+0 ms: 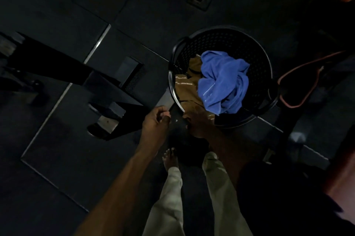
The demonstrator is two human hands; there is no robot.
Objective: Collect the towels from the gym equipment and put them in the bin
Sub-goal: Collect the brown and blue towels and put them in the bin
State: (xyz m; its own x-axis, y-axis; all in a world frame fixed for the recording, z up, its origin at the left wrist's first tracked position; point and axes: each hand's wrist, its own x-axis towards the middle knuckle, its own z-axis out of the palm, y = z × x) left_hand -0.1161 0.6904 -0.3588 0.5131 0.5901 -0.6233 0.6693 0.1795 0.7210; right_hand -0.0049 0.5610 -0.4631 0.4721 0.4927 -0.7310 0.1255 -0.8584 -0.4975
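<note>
A round black perforated bin (255, 57) stands on the dark floor in front of me. Inside it a blue towel (222, 80) lies on top of a brown towel (187, 84) with pale stripes. My right hand (199, 122) rests at the bin's near rim, fingers on the lower edge of the brown towel. My left hand (154, 122) hovers just left of the bin, fingers loosely curled, with nothing in it.
A black gym bench frame (107, 89) with metal feet stands to the left. An orange cord (299, 74) loops on the floor right of the bin. My legs in light trousers and a bare foot (171, 159) are below. The room is very dim.
</note>
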